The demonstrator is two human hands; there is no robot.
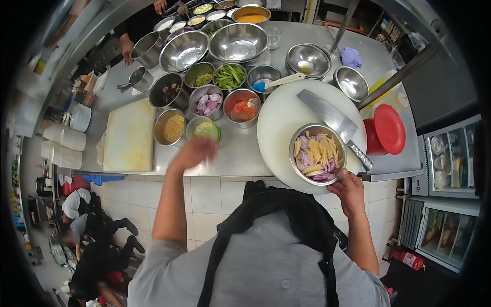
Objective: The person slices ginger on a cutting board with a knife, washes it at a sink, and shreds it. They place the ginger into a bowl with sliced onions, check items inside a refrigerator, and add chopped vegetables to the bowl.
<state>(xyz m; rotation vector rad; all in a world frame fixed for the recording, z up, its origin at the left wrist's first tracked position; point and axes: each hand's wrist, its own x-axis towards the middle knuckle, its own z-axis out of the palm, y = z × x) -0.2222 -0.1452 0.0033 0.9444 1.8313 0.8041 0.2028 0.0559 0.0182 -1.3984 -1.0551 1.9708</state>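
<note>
My right hand [349,193] grips the rim of a steel bowl [295,169], thumb at the edge. Sliced purple onion [305,153] and pale yellow strips [322,148] fill the bowl, which sits on a round white cutting board [276,117]. A cleaver [330,115] lies across the board behind the bowl. Over the near edge of a small green-rimmed tub [219,134] hovers my left hand [197,155], its fingers smeared by motion. Pale chopped bits [204,129] show in the tub.
Several steel pots, including one of onion pieces [208,102] and one of red pieces [243,108], stand behind my left hand. At left is a rectangular cutting board [129,135]. A red container [389,130] stands right. Another person's hand [126,50] is at far left.
</note>
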